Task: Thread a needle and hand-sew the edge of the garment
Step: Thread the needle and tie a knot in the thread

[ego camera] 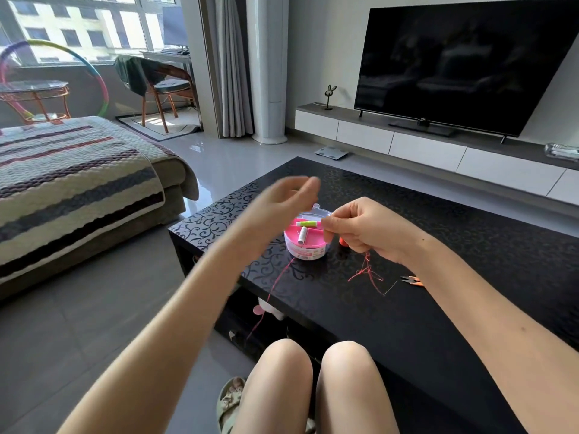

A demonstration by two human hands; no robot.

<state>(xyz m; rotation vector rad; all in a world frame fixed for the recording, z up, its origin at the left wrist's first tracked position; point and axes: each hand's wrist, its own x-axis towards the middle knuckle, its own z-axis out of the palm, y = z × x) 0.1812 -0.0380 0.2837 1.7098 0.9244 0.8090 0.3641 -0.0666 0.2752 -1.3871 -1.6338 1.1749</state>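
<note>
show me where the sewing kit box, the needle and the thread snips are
sewing kit box point(305, 251), head view, on its white front wall
needle point(390, 288), head view, middle of its thin shaft
thread snips point(412, 280), head view, middle of the tool

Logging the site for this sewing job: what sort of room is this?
Most likely a home living room: a large television on a low white console, a sofa with a striped cover, and a black coffee table holding the sewing kit.
</note>
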